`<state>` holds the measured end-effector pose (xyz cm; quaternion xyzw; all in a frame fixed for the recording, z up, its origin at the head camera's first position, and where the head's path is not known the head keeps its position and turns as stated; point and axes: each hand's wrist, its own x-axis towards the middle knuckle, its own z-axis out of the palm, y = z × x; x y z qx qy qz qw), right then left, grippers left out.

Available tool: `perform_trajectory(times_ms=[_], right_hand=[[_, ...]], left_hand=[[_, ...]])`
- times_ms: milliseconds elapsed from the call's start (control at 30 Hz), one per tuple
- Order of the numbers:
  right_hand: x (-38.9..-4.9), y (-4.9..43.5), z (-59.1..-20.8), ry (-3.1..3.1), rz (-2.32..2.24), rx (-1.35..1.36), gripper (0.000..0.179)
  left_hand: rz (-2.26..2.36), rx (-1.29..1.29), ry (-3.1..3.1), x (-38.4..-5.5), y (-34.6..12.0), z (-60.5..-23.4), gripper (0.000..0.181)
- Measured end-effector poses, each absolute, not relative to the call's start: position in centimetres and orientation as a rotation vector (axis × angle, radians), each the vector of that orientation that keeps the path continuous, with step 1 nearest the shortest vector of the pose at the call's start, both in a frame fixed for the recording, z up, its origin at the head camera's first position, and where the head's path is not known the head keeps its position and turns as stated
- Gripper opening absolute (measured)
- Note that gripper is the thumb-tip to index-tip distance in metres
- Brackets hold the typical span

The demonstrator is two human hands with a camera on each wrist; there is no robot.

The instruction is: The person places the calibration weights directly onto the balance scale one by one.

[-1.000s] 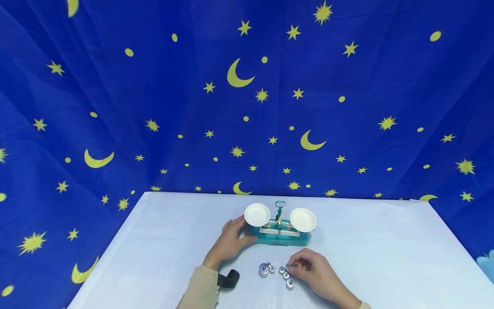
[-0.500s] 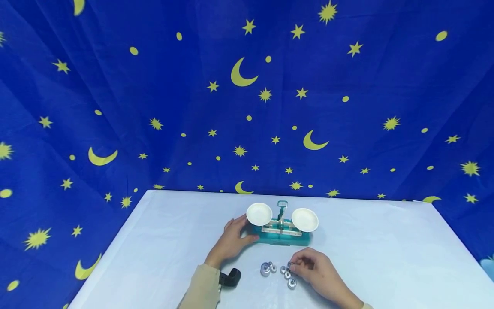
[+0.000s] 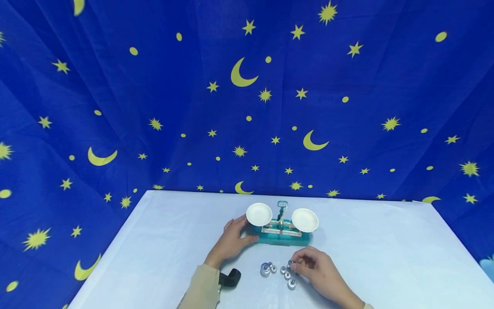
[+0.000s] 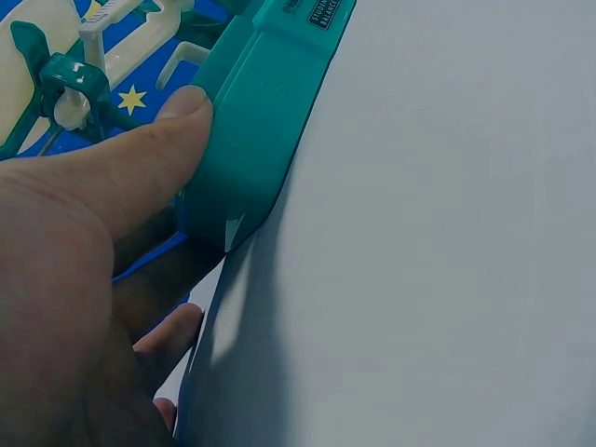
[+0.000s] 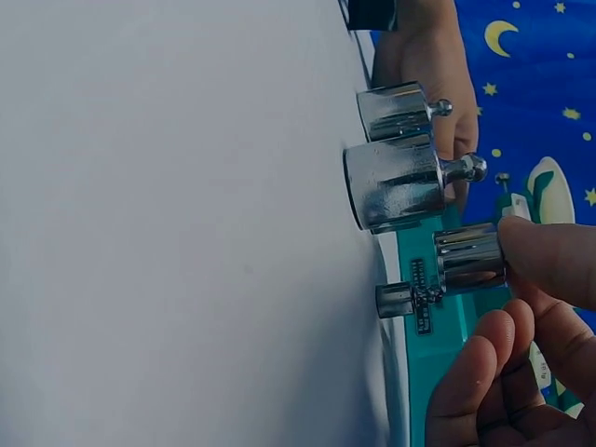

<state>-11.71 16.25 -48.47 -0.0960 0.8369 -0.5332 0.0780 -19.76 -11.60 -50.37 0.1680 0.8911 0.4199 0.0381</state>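
Note:
A teal balance scale (image 3: 283, 238) with two white pans stands on the table. My left hand (image 3: 230, 242) grips the left end of its base, and the left wrist view shows the thumb on the teal base (image 4: 251, 121) with the other fingers behind. In front of the scale, my right hand (image 3: 318, 272) pinches a small metal weight (image 5: 468, 257) by its knob between thumb and finger. Several other weights stand close by, among them a larger weight (image 5: 396, 183) and a tiny weight (image 5: 395, 300) in the right wrist view.
A cluster of weights (image 3: 265, 269) stands left of the right hand, and a single weight (image 3: 291, 283) sits nearest the front. A black strap-like device (image 3: 230, 278) is at the left wrist. Behind the white table (image 3: 386, 249) hangs a blue star-patterned cloth (image 3: 193, 107).
The right hand has raised its pinched weight very slightly from beside the others. The left hand keeps its grip on the scale's base. The head view has shifted a little.

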Motion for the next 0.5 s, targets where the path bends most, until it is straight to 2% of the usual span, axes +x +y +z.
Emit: perform_trajectory(times_ms=[500], right_hand=[[-11.54,16.15,-47.93,2.552,-1.586,-0.267,0.015]], left_hand=[[1.289,0.567,2.76,-19.85,-11.75,-50.66,0.071]])
